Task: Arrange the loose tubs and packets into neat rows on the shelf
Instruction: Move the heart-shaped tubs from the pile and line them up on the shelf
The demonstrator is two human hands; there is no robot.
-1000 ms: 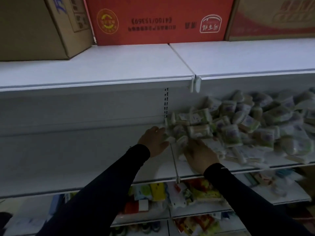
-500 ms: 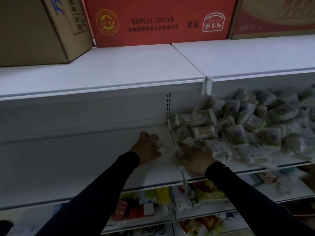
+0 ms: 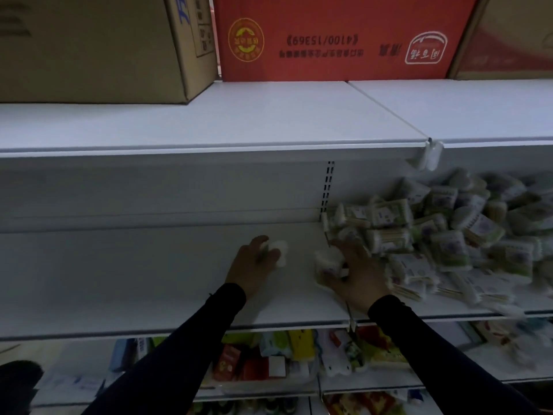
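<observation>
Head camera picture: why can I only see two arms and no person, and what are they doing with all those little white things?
The camera sits on the person's head and looks forward and down, so you only see their arms in dark sleeves. The left hand curls its fingers round a small white tub on the bare part of the white shelf. The right hand grips another white tub beside it. To the right lies a messy pile of tubs and packets, not in rows yet. Above, on the top shelf, stand a red box and a brown box. Colourful packets sit on the shelf below.
</observation>
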